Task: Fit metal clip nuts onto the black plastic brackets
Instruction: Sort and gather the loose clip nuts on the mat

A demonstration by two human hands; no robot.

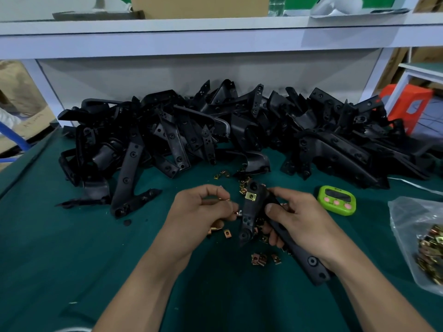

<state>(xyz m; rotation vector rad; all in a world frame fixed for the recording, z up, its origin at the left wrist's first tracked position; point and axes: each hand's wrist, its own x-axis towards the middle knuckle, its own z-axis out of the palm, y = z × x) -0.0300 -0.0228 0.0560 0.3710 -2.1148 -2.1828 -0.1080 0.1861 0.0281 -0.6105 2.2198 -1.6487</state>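
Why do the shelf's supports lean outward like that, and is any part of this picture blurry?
Head view: the wide-angle lens, looking down, splays the white shelf supports; head view, centre: fairly sharp, the fitted clip nut on the held bracket reads clearly; head view, edges: the plastic bag goes soft, and the bracket pile swallows detail in flat light.

We count one lime-green plastic timer (336,200) and one clear plastic bag (407,216); black plastic brackets (167,130) and brass-coloured clip nuts (255,258) lie beyond counting.

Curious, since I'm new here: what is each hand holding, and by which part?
Right hand: black bracket, gripped around its middle. Left hand: small clip nut, pinched between fingers.
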